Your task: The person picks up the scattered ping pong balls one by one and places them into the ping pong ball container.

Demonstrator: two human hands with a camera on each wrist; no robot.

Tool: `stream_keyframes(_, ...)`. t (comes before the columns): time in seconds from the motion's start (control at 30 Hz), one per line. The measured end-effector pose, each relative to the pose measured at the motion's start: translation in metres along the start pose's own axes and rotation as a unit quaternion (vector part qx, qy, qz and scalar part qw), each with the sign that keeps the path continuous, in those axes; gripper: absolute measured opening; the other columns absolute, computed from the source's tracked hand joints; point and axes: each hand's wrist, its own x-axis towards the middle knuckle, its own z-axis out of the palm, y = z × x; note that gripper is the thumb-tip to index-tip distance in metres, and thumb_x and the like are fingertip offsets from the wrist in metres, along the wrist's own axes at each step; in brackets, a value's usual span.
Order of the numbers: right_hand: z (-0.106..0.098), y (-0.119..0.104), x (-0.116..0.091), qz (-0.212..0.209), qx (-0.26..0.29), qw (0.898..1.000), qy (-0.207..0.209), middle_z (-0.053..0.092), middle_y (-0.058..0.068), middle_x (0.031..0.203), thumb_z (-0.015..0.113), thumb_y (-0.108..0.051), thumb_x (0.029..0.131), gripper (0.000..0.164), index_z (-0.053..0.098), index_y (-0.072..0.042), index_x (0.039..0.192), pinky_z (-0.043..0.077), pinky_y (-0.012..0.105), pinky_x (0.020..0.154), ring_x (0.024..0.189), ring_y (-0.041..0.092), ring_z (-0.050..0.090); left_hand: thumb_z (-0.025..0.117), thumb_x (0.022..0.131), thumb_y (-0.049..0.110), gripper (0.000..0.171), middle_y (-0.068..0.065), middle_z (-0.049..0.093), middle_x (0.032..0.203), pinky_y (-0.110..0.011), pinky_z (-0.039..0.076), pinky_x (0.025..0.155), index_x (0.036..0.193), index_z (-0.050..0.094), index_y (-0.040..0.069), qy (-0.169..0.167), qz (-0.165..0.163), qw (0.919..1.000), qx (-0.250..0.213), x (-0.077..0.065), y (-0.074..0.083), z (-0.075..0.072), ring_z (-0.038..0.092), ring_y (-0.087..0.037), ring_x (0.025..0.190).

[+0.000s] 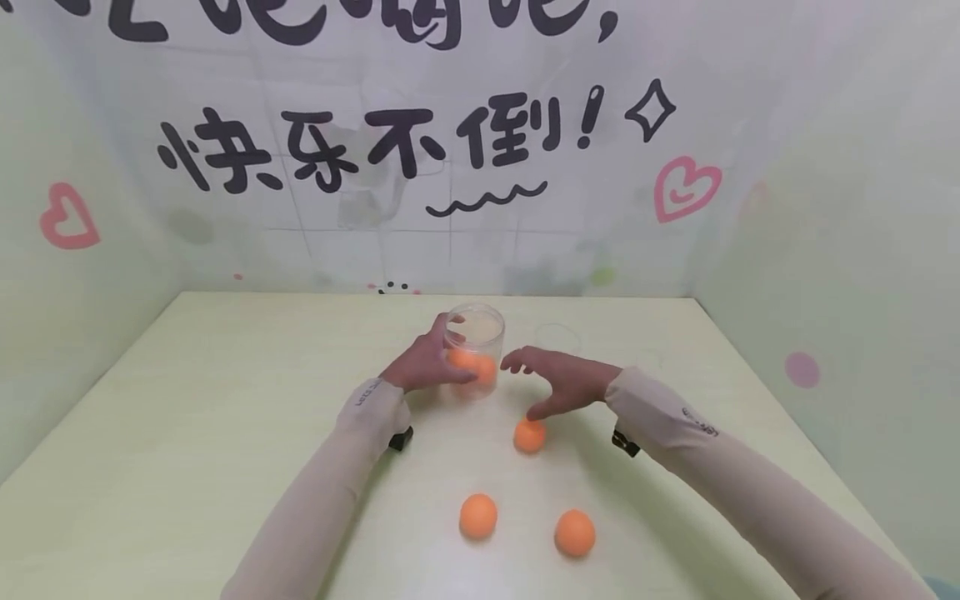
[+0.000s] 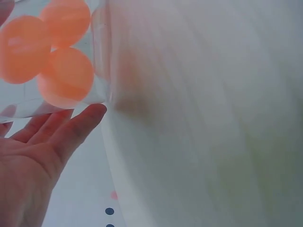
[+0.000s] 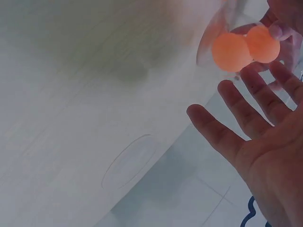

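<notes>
A clear plastic jar [image 1: 486, 333] stands open-topped towards the back of the table. Several orange ping-pong balls [image 2: 66, 78] lie in its lower part. My left hand [image 1: 426, 360] holds the jar from its left side, thumb in front and fingers behind. To the right of the jar is my right hand [image 1: 562, 375], its fingers [image 3: 218, 130] spread and nothing held in them. Its thumb overlaps the top of a loose ping-pong ball [image 1: 529, 436] in the head view. Nearer the front lie two more, a left ball [image 1: 478, 517] and a right ball [image 1: 575, 533].
A clear round lid [image 3: 130, 161] lies flat on the table [image 1: 225, 433], behind my right hand. At the table's back edge hangs a white printed sheet [image 1: 495, 250] with dark lettering. Pale walls flank the left and right sides.
</notes>
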Motion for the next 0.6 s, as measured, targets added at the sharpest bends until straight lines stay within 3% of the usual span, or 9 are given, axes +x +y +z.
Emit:
stream_keyframes(0.2, 0.012, -0.016, -0.01, -0.032, -0.02, 0.999, -0.029, 0.05, 0.006, 0.132, 0.072, -0.018, 0.08, 0.059, 0.046, -0.009, 0.133, 0.039, 0.041, 0.103, 0.121, 0.026, 0.05, 0.077, 0.071, 0.028, 0.089, -0.014, 0.049, 0.133, -0.043, 0.041, 0.098, 0.141, 0.023, 0.019, -0.005, 0.005, 1.0, -0.005, -0.002, -0.001, -0.001, 0.053, -0.03, 0.118)
stream_keyframes(0.37, 0.025, -0.029, -0.016, -0.034, -0.085, 0.995, -0.043, 0.051, -0.003, 0.127, 0.068, -0.015, 0.078, 0.054, 0.05, -0.016, 0.129, 0.044, 0.03, 0.093, 0.11, 0.013, 0.052, 0.078, 0.071, 0.029, 0.089, -0.012, 0.051, 0.131, -0.043, 0.041, 0.097, 0.14, 0.024, 0.019, 0.0, 0.013, 0.9999, -0.001, -0.003, -0.003, -0.001, 0.054, -0.028, 0.115)
stream_keyframes(0.6, 0.038, -0.035, -0.018, -0.067, -0.113, 0.99, -0.052, 0.051, -0.005, 0.122, 0.067, -0.008, 0.074, 0.052, 0.052, -0.017, 0.124, 0.045, 0.025, 0.086, 0.104, 0.011, 0.052, 0.079, 0.072, 0.029, 0.089, -0.012, 0.053, 0.13, -0.043, 0.043, 0.096, 0.14, 0.024, 0.018, 0.006, 0.017, 0.9998, 0.001, -0.005, -0.003, -0.002, 0.056, -0.027, 0.114)
